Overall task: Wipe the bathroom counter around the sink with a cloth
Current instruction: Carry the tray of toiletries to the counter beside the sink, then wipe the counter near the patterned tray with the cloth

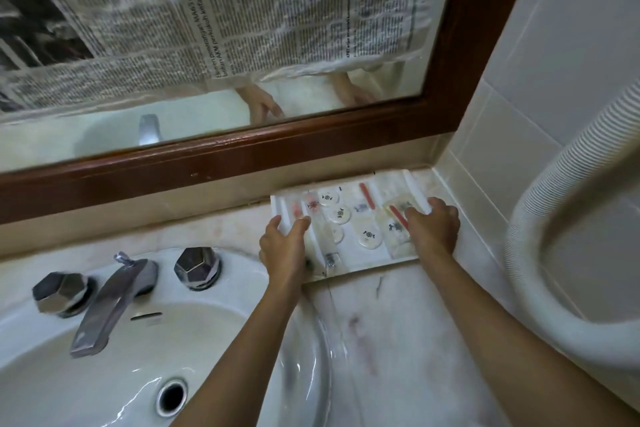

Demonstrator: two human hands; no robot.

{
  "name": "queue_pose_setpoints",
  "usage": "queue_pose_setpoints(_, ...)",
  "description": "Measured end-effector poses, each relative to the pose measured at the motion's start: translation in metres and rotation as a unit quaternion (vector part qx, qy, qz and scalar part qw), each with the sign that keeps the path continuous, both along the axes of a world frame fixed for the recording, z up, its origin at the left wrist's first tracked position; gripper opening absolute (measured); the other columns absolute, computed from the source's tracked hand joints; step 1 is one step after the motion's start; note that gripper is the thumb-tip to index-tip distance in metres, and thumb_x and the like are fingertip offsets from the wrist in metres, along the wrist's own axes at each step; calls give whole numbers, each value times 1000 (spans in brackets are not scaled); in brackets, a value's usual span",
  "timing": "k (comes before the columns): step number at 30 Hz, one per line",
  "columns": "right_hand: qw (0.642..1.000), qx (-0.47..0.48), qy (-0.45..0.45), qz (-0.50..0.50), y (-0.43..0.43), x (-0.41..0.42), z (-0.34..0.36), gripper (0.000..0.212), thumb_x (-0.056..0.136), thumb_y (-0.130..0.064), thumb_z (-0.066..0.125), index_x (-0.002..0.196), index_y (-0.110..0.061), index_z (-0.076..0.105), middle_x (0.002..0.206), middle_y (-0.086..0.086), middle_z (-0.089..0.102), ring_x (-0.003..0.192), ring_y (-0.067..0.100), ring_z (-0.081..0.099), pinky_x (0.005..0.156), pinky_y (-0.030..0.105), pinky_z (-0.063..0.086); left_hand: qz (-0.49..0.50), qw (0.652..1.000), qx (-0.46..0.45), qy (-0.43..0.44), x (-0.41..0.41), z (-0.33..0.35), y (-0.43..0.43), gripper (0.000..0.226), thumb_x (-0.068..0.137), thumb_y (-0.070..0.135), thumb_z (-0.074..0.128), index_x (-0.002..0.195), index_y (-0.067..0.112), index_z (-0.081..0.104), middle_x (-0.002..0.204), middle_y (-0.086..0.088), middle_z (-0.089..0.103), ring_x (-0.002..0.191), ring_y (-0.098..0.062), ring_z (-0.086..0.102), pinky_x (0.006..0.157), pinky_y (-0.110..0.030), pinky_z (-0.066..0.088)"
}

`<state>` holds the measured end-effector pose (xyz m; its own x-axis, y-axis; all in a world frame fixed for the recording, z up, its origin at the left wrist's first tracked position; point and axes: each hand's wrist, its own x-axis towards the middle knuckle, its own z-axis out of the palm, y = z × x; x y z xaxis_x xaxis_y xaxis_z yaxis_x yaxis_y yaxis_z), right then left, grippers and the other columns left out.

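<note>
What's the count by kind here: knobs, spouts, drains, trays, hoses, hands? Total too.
faucet knobs: 2
spout: 1
drain: 1
tray: 1
corrugated hose: 1
hands: 2, both gripping the tray
Total: 8

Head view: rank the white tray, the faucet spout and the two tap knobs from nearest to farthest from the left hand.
1. The white tray: gripped by the left hand at its sink-side edge.
2. The knob beside the tray: just across the sink rim.
3. The faucet spout: between the two knobs.
4. The far knob: beyond the spout, farthest from the tray.
</note>
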<state>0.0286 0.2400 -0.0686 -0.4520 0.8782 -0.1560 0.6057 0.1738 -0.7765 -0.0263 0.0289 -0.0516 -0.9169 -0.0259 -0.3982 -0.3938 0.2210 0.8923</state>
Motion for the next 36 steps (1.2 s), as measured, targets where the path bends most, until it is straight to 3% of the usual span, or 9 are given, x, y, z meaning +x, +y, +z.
queue_pose_setpoints(9,997,17,-44,54,9,-2,-8,73,82,-48,64,140,-10,42,146,8,42,134,28,39,108,45,35,-59,997,57,-13,0,-9,5,72,91,34,60,152,27,22,159,2,21,143,-22,27,104,-34,29)
queue_pose_setpoints(13,994,57,-53,79,-2,4,-6,60,80,-33,64,133,-9,49,148,8,40,139,27,30,109,47,31,-114,993,-5,18,4,-7,-5,73,91,25,62,152,21,23,159,3,23,143,-20,28,106,-29,29)
queue_pose_setpoints(17,994,73,-4,84,-34,20,2,47,80,-22,63,125,-10,58,139,9,50,132,28,38,106,45,36,-173,979,-67,81,23,-3,-32,64,89,20,62,147,21,35,158,4,23,144,-18,25,117,-41,27)
queue_pose_setpoints(22,990,63,36,124,-102,48,19,37,81,-13,61,118,-15,60,136,3,51,128,22,40,101,36,39,-172,974,-64,134,59,10,-85,40,90,13,61,127,27,54,133,6,46,120,-13,50,97,-26,43)
queue_pose_setpoints(25,987,16,66,148,-151,68,25,31,82,-13,62,112,-19,62,125,2,56,116,20,50,92,32,45,-160,976,-56,137,81,16,-124,30,90,10,61,114,28,62,123,5,54,100,-5,59,78,-11,45)
queue_pose_setpoints(27,984,-5,67,163,-190,83,28,27,82,-15,62,108,-22,63,121,3,58,104,15,53,87,26,41,-151,978,-54,131,95,20,-159,25,89,9,61,107,26,67,115,8,59,91,1,60,70,-7,44)
queue_pose_setpoints(32,975,-39,77,204,-296,118,30,19,85,-13,61,100,-23,66,109,-1,63,100,13,56,78,22,40,-132,986,-45,96,130,26,-257,20,89,14,60,89,31,71,97,17,69,84,-5,65,69,-12,47)
queue_pose_setpoints(36,971,-32,74,225,-382,146,26,16,85,-8,64,91,-23,67,99,-4,67,100,15,59,83,23,41,-131,987,-49,85,162,21,-349,22,84,13,65,77,32,74,80,15,73,78,-8,68,75,-22,52)
